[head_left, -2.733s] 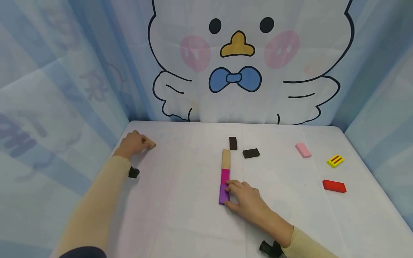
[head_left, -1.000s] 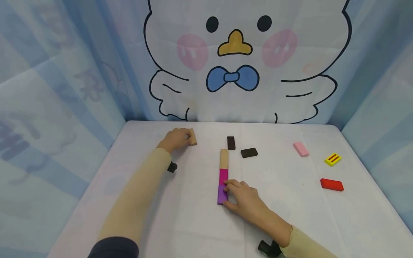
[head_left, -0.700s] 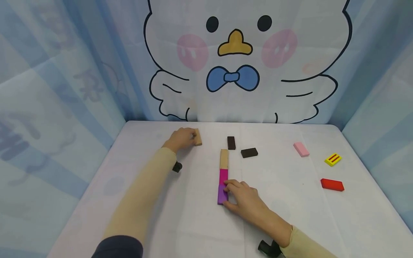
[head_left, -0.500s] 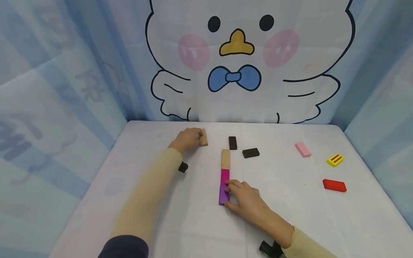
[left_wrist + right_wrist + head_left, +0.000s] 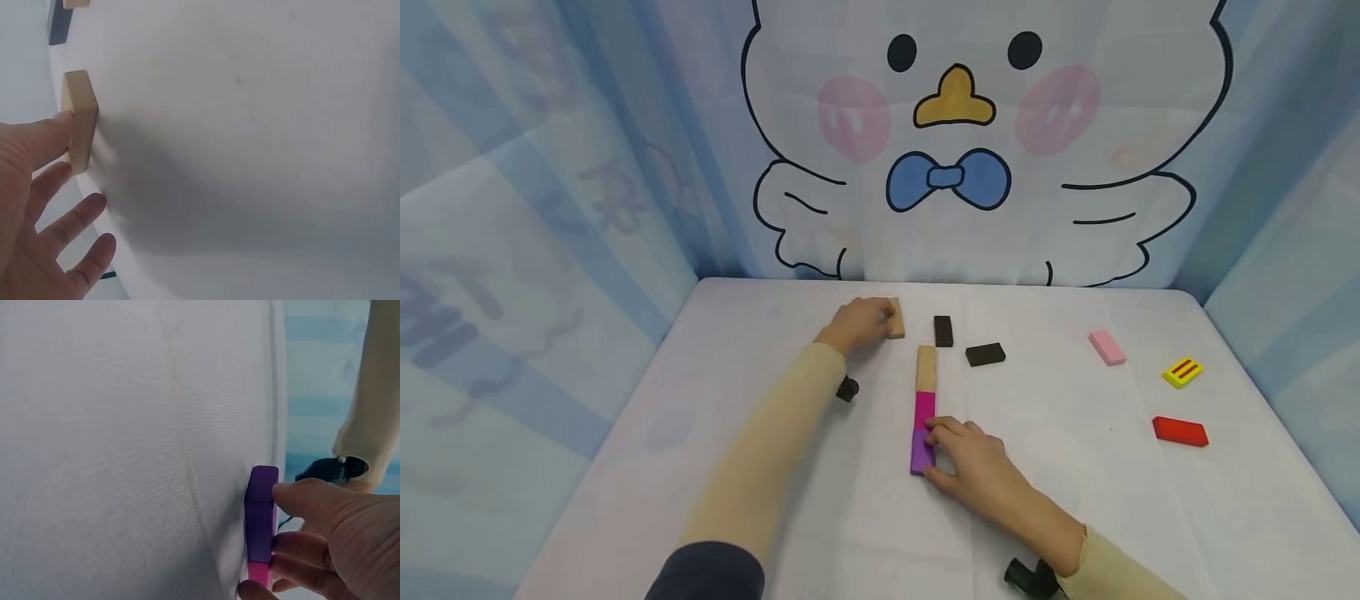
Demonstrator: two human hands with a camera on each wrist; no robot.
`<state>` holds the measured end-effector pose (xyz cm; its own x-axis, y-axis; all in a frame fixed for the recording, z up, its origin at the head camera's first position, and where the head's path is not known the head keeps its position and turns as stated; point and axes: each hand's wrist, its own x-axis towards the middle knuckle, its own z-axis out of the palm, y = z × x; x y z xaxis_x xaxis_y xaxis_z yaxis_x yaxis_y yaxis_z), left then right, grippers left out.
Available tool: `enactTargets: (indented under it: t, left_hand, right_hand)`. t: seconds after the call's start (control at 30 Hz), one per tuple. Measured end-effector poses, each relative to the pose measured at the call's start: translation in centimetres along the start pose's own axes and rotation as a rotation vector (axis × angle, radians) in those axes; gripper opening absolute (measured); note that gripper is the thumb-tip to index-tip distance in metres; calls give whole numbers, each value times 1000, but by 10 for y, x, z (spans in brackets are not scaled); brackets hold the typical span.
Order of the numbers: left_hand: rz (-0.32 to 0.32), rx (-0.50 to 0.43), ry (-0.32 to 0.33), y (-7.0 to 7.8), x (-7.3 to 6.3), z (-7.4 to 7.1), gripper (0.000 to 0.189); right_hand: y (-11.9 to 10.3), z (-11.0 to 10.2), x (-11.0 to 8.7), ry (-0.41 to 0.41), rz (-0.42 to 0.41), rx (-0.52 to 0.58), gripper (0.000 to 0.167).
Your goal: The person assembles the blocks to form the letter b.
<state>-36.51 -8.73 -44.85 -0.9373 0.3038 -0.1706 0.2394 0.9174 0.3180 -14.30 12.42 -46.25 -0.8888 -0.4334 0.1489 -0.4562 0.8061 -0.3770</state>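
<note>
Near the back of the table, my left hand (image 5: 857, 323) pinches a plain wooden block (image 5: 897, 319); in the left wrist view, thumb and index finger hold that block (image 5: 83, 122) while the other fingers spread away. A straight row lies at the middle: a wooden block (image 5: 927, 367) at the far end, a magenta block (image 5: 924, 408), then a purple block (image 5: 919, 458) nearest. My right hand (image 5: 977, 467) holds the purple block, its thumb at the near end and fingertips by the magenta joint. The right wrist view shows the thumb against the purple block (image 5: 259, 528).
Two dark brown blocks, one upright in view (image 5: 943, 331) and one crosswise (image 5: 985, 355), lie just right of the row's far end. Farther right are a pink block (image 5: 1107, 347), a yellow block with red stripes (image 5: 1182, 372) and a red block (image 5: 1180, 431). Printed curtains enclose the white table (image 5: 1037, 517).
My left hand has carried the wooden block rightward from the table's left edge to near the row's far end. The right hand has stayed at the purple block.
</note>
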Motion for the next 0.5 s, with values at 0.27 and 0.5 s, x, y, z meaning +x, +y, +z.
enactTargets:
  t: [0.27,0.5]
  left_hand:
    - [29,33,-6,20,4,6,53]
    - [58,75,-36,36,5,10,49]
  right_hand:
    - [1,1,0,-6,-11,-5,25]
    - [3,-1,-1,-7,1,-5,25]
